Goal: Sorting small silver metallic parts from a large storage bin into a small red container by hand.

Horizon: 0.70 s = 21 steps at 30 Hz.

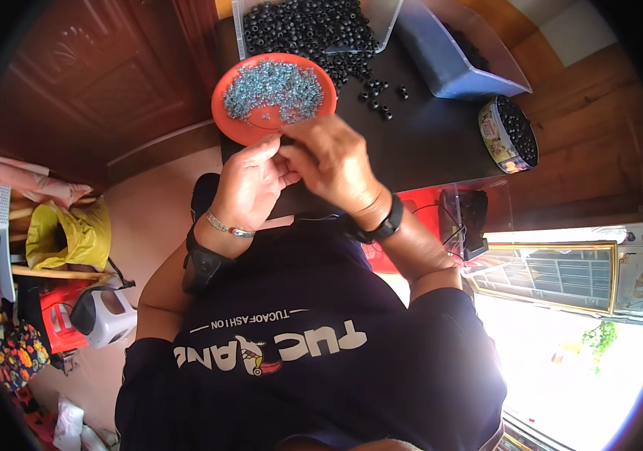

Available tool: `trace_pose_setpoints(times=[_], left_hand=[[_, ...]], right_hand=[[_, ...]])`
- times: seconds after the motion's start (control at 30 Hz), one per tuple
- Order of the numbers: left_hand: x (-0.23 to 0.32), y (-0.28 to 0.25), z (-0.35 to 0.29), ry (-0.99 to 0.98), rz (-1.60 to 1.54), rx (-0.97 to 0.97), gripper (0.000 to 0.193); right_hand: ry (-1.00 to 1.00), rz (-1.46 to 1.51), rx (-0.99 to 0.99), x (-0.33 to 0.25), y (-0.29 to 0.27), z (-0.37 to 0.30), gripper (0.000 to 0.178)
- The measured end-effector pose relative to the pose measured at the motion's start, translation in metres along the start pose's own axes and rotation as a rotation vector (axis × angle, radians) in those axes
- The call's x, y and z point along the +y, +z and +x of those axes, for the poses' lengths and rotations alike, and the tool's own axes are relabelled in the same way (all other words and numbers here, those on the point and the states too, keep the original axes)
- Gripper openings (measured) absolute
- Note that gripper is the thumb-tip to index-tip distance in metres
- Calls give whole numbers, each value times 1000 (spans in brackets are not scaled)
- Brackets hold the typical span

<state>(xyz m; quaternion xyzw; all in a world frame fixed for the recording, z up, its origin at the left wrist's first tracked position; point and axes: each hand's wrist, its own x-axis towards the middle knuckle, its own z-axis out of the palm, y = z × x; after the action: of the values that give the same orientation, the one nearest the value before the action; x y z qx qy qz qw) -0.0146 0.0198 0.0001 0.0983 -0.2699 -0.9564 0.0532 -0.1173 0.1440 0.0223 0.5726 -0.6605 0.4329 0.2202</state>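
My left hand [250, 186] is turned palm up, its fingers curled in and the thumb pressed toward them. Against it works my right hand [336, 161], knuckles up and slightly blurred, thumb and fingers pinched together. The fingertips of both hands meet at the near rim of an orange-red plate [221, 124]. Whatever is between them is too small or too hidden to make out. Many small shiny metal pieces [280, 86] lie spread over the plate. Behind it, a clear plastic bin [240, 34] overflows with black, bead-like parts [306, 26] that have small holes.
Loose black parts [387, 113] lie on the dark table [419, 143] right of the plate. A translucent bluish bin [441, 71] and a round printed tub [496, 139] hold more black pieces. A red stool [62, 319] and a yellow bag [73, 237] stand at left.
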Motion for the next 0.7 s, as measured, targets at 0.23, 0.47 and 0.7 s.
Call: trace_pose_setpoints(times=[0.23, 0.47, 0.7], left_hand=[[20, -5, -5, -68, 199, -74, 38], [18, -10, -7, -42, 194, -32, 31], [22, -14, -10, -51, 177, -41, 27]], right_hand=[[6, -720, 255, 95, -125, 79, 20], [-20, -674, 203, 155, -152, 79, 19], [533, -280, -314, 131, -102, 9, 23]])
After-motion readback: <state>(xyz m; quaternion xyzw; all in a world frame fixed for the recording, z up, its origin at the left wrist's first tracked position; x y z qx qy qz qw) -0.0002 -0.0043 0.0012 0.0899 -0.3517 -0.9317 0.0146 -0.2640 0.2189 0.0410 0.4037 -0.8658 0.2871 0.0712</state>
